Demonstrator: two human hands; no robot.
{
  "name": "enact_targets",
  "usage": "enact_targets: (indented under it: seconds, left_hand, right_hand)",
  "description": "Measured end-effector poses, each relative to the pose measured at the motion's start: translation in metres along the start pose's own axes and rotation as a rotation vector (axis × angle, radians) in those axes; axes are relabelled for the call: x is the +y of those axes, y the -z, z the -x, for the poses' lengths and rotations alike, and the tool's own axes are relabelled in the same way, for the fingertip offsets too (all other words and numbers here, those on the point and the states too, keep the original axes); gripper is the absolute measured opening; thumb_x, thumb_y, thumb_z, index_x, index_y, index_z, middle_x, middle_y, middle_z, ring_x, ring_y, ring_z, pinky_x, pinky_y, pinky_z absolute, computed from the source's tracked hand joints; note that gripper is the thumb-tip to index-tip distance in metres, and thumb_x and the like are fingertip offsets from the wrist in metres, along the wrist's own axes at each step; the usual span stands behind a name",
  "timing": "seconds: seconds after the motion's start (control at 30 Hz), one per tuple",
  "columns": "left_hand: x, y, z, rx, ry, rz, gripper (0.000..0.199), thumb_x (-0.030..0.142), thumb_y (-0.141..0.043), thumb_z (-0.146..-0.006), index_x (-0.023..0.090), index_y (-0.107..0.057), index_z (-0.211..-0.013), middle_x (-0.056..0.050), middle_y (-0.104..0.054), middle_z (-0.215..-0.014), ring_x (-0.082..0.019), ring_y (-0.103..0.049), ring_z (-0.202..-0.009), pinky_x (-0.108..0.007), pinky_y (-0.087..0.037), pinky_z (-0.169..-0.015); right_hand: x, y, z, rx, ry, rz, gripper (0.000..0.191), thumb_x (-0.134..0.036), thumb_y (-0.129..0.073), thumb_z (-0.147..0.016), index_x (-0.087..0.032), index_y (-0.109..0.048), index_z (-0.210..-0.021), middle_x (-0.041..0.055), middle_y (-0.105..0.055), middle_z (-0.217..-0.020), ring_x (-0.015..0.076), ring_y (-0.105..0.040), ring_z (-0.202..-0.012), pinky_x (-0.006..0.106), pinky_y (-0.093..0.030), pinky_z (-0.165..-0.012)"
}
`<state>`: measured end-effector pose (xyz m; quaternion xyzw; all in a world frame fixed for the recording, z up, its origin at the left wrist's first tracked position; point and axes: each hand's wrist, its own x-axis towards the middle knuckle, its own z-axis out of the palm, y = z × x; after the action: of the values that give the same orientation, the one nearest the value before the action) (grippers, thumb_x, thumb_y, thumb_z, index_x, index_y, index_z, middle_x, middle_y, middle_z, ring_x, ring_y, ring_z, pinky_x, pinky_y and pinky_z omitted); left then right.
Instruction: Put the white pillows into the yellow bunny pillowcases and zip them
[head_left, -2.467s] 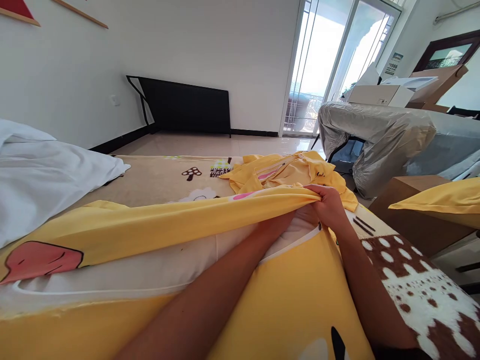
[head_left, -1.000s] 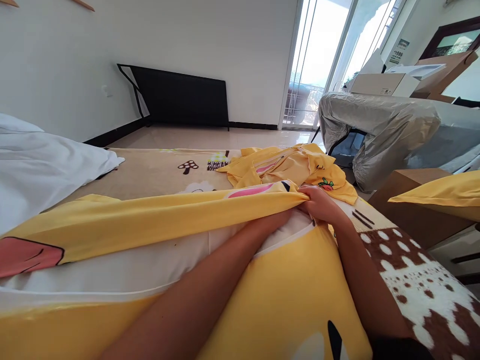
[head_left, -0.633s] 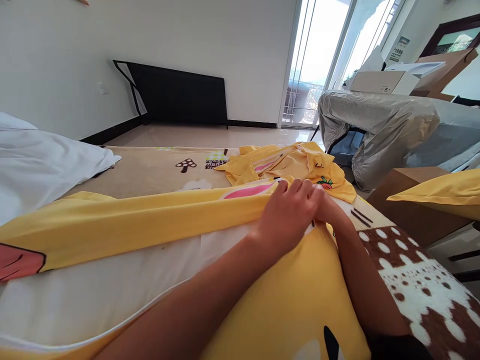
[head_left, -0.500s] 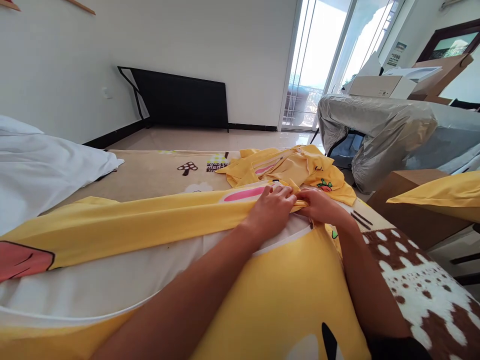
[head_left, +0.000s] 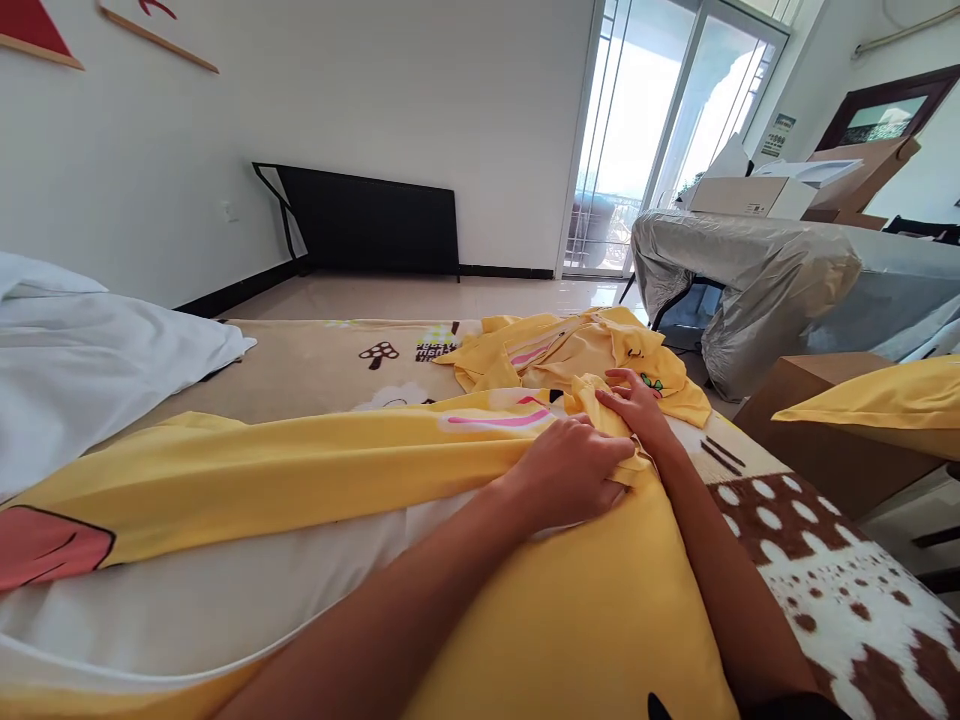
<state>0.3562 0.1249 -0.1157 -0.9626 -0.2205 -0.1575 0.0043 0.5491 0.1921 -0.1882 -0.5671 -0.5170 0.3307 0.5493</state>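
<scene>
A large yellow printed fabric cover (head_left: pixel 300 445) lies across the bed in front of me, folded back along its far side. Inside its long gap a white padded surface (head_left: pixel 247 570) shows, like a pillow. My left hand (head_left: pixel 574 468) is closed on the cover's yellow edge near the right-hand end of the gap. Just beyond it, my right hand (head_left: pixel 639 408) rests on a bunched fold of the same fabric, its fingers stretched out and somewhat apart. The left hand hides part of the edge.
A crumpled yellow cloth (head_left: pixel 577 350) with a carrot print lies beyond my hands. White bedding (head_left: pixel 105 340) is at left on the patterned blanket (head_left: pixel 847 580). To the right are a cardboard box (head_left: pixel 802 420), another yellow fabric piece (head_left: pixel 885 405) and plastic-wrapped furniture (head_left: pixel 780 270).
My left hand has moved right and slightly nearer along the edge, its fingers now closed there. My right hand has come off the shared grip and spread its fingers on the fold. The view has tilted up.
</scene>
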Motion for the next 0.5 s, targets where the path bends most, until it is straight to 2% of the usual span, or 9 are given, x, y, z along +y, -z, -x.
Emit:
enact_targets:
  seconds: [0.07,0.13,0.2,0.23,0.3,0.37,0.43,0.5]
  left_hand:
    - [0.005,0.005,0.003,0.009,-0.017,0.002,0.009,0.019,-0.053,-0.075,0.019,-0.055,-0.066,-0.001,-0.063,-0.063,-0.017,-0.059,-0.066,-0.028,-0.040,-0.061]
    - [0.013,0.009,0.007,-0.002,-0.071,-0.038,0.009,0.019,-0.052,-0.075,0.019,-0.054,-0.066,-0.001,-0.063,-0.062,-0.017,-0.059,-0.063,-0.029,-0.042,-0.064]
    - [0.025,0.014,0.012,-0.012,-0.166,-0.121,0.008,0.018,-0.052,-0.075,0.018,-0.054,-0.067,-0.001,-0.063,-0.062,-0.016,-0.058,-0.058,-0.032,-0.044,-0.067]
    - [0.033,0.016,0.016,-0.006,-0.226,-0.181,0.009,0.018,-0.051,-0.076,0.017,-0.054,-0.067,-0.002,-0.062,-0.062,-0.016,-0.057,-0.056,-0.033,-0.045,-0.066]
    - [0.049,0.018,0.023,0.029,-0.335,-0.317,0.012,0.015,-0.049,-0.077,0.016,-0.055,-0.067,-0.005,-0.061,-0.060,-0.017,-0.055,-0.053,-0.034,-0.045,-0.060]
    - [0.064,0.018,0.030,0.066,-0.387,-0.435,0.014,0.013,-0.047,-0.077,0.013,-0.058,-0.069,-0.010,-0.064,-0.067,-0.020,-0.058,-0.058,-0.034,-0.045,-0.057]
    - [0.075,0.018,0.037,0.078,-0.358,-0.512,0.018,0.013,-0.046,-0.077,0.008,-0.063,-0.079,-0.018,-0.067,-0.083,-0.024,-0.063,-0.068,-0.035,-0.048,-0.058]
    - [0.080,0.022,0.044,0.042,-0.272,-0.544,0.026,0.011,-0.044,-0.078,0.004,-0.064,-0.094,-0.022,-0.067,-0.092,-0.025,-0.064,-0.072,-0.033,-0.048,-0.055]
  right_hand:
    - [-0.008,0.007,0.005,-0.040,-0.053,0.053,0.051,-0.051,-0.074,-0.059,-0.017,-0.061,-0.096,-0.0010,-0.064,-0.070,0.0144,-0.057,-0.060,0.024,-0.043,-0.051]
    - [-0.020,0.015,0.012,-0.165,-0.078,0.101,0.042,-0.052,-0.071,-0.063,-0.016,-0.064,-0.084,0.0006,-0.064,-0.069,0.0149,-0.057,-0.059,0.024,-0.042,-0.050]
    - [-0.032,0.019,0.020,-0.271,-0.027,0.124,0.038,-0.050,-0.071,-0.065,-0.016,-0.065,-0.078,0.0011,-0.065,-0.070,0.0155,-0.057,-0.061,0.024,-0.043,-0.051]
    - [-0.038,0.019,0.024,-0.279,0.015,0.130,0.036,-0.049,-0.070,-0.065,-0.016,-0.066,-0.079,0.0008,-0.065,-0.071,0.0158,-0.057,-0.062,0.024,-0.043,-0.052]
    - [-0.045,0.017,0.028,-0.191,0.112,0.139,0.034,-0.049,-0.068,-0.067,-0.016,-0.065,-0.077,0.0001,-0.064,-0.070,0.0159,-0.056,-0.062,0.025,-0.042,-0.053]
    - [-0.049,0.012,0.029,-0.037,0.197,0.116,0.032,-0.047,-0.065,-0.068,-0.016,-0.065,-0.074,-0.0005,-0.063,-0.068,0.0159,-0.054,-0.062,0.026,-0.042,-0.056]
    - [-0.048,0.007,0.028,0.153,0.275,0.061,0.027,-0.042,-0.062,-0.070,-0.016,-0.066,-0.074,-0.0008,-0.063,-0.068,0.0165,-0.054,-0.065,0.027,-0.043,-0.061]
    - [-0.047,0.003,0.028,0.344,0.349,0.002,0.026,-0.039,-0.059,-0.072,-0.015,-0.067,-0.080,0.0003,-0.065,-0.074,0.0176,-0.056,-0.070,0.029,-0.044,-0.067]
